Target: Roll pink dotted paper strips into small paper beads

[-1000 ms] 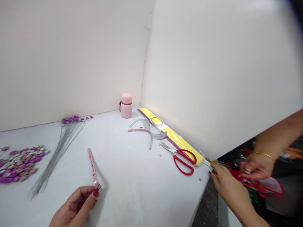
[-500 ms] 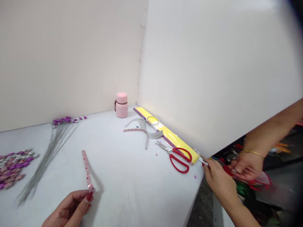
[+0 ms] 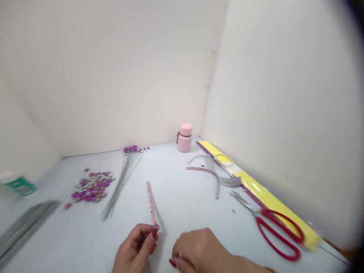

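Note:
My left hand (image 3: 135, 248) pinches the lower end of a pink patterned strip (image 3: 151, 203) between thumb and fingers. The strip stands up from the fingertips, and its lower end looks folded. To its right, my right hand (image 3: 203, 248) is low over the table, blurred, its fingers curled in. Whatever may be in those fingers is hidden. Red-handled scissors (image 3: 280, 231) lie to the right with blades slightly apart, beyond reach of either hand's touch.
A pink flask (image 3: 184, 138) stands at the back. Grey and pink strips (image 3: 231, 182) lie near a long yellow packet (image 3: 253, 189). On the left are a pile of small purple, pink and silver pieces (image 3: 92, 187), purple-tipped wires (image 3: 121, 182), more wires (image 3: 25, 223) and a green-and-white object (image 3: 21, 185).
The view has swung left. My right hand has come from the table's right edge to beside my left hand. Another person's hand at the right has left view. My left hand still holds the strip.

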`<state>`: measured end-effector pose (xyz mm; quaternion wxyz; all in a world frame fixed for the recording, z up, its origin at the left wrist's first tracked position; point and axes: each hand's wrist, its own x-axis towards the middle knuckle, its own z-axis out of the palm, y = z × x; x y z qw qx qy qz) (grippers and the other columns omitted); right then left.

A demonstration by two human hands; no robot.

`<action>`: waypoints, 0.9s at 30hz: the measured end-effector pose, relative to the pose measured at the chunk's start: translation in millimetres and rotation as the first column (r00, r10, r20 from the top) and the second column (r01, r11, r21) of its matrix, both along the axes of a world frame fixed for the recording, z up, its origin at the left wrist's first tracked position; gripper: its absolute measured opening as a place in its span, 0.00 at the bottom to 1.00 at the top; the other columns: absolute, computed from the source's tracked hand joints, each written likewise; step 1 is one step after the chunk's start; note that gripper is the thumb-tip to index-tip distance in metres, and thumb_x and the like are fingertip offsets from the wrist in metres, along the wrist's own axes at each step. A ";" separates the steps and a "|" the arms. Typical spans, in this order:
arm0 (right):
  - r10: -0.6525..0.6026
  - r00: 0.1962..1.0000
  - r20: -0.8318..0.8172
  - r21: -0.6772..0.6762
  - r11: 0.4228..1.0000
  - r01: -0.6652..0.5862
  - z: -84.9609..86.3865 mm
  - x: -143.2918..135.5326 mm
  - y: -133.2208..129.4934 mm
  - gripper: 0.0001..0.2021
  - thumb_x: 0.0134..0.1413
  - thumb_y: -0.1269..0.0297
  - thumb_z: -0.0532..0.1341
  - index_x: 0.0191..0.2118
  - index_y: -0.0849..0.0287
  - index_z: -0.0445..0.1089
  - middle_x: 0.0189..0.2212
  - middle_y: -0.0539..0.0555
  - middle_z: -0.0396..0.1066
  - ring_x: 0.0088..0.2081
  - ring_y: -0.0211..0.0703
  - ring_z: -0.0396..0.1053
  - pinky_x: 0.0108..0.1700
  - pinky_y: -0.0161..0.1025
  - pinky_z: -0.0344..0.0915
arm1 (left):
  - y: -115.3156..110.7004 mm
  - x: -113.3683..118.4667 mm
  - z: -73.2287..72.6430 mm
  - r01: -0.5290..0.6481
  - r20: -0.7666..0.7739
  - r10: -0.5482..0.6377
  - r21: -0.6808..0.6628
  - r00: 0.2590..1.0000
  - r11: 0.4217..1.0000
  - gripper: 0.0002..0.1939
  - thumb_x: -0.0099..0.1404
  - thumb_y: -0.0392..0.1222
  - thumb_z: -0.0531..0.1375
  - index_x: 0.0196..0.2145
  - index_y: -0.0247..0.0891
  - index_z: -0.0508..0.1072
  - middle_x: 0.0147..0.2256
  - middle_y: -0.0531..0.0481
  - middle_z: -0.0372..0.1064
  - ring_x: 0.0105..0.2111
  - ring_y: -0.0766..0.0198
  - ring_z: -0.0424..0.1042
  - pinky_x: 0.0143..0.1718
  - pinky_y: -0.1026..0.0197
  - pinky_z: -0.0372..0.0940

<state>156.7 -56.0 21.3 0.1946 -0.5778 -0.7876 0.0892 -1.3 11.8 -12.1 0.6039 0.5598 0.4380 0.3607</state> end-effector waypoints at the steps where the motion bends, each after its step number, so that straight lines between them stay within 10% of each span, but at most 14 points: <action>1: -0.053 0.991 -0.122 -0.046 0.998 0.048 -1.4 -4.4 13.4 0.08 0.52 0.64 0.55 0.25 0.58 0.67 0.20 0.50 0.70 0.22 0.37 0.65 0.22 0.30 0.54 | 0.5 0.5 -0.3 -0.010 0.020 0.011 -0.022 1.000 1.000 0.14 0.51 0.51 0.60 0.26 0.37 0.70 0.19 0.55 0.64 0.22 0.66 0.62 0.26 0.67 0.60; 4: -0.239 0.844 -0.481 -0.211 0.966 0.153 -8.8 -9.7 42.8 0.10 0.56 0.61 0.52 0.27 0.59 0.62 0.20 0.47 0.63 0.23 0.35 0.60 0.24 0.30 0.56 | 5.2 -0.2 -7.0 -0.004 0.073 0.011 -0.103 0.997 0.995 0.16 0.52 0.52 0.60 0.26 0.35 0.69 0.18 0.55 0.62 0.20 0.68 0.60 0.24 0.67 0.57; 7: -0.285 0.641 -0.713 -0.387 0.922 -0.021 -20.4 -9.7 53.7 0.12 0.56 0.55 0.51 0.30 0.59 0.60 0.20 0.46 0.58 0.21 0.34 0.57 0.24 0.30 0.56 | 8.7 -1.4 -16.0 0.024 0.100 -0.012 -0.114 0.995 0.993 0.16 0.53 0.52 0.59 0.26 0.34 0.69 0.19 0.54 0.63 0.21 0.68 0.61 0.23 0.67 0.56; 17: -0.469 0.388 -0.793 -0.568 0.800 -0.194 -36.8 -7.2 54.4 0.17 0.49 0.49 0.56 0.26 0.60 0.60 0.18 0.46 0.61 0.18 0.32 0.57 0.22 0.30 0.53 | 5.8 0.1 -16.1 0.031 0.112 -0.016 -0.135 0.994 0.990 0.15 0.54 0.50 0.59 0.32 0.36 0.69 0.26 0.49 0.68 0.25 0.66 0.66 0.27 0.66 0.61; 23: -0.548 0.280 -0.788 -0.613 0.742 -0.273 -34.3 -10.5 52.6 0.21 0.45 0.44 0.57 0.25 0.61 0.58 0.15 0.45 0.62 0.14 0.28 0.54 0.18 0.27 0.49 | 4.0 -3.8 -14.8 0.115 -0.008 -0.115 0.178 0.993 0.977 0.09 0.58 0.43 0.57 0.35 0.38 0.70 0.30 0.44 0.71 0.29 0.63 0.70 0.30 0.63 0.65; 27: -0.559 0.268 -0.785 -0.620 0.715 -0.324 -33.0 -14.9 48.6 0.20 0.45 0.45 0.56 0.25 0.61 0.59 0.16 0.46 0.63 0.14 0.28 0.56 0.17 0.27 0.50 | 7.9 -12.3 -6.2 0.206 -0.212 -0.105 0.535 0.972 0.819 0.09 0.59 0.33 0.54 0.33 0.41 0.73 0.30 0.45 0.73 0.31 0.62 0.71 0.33 0.63 0.65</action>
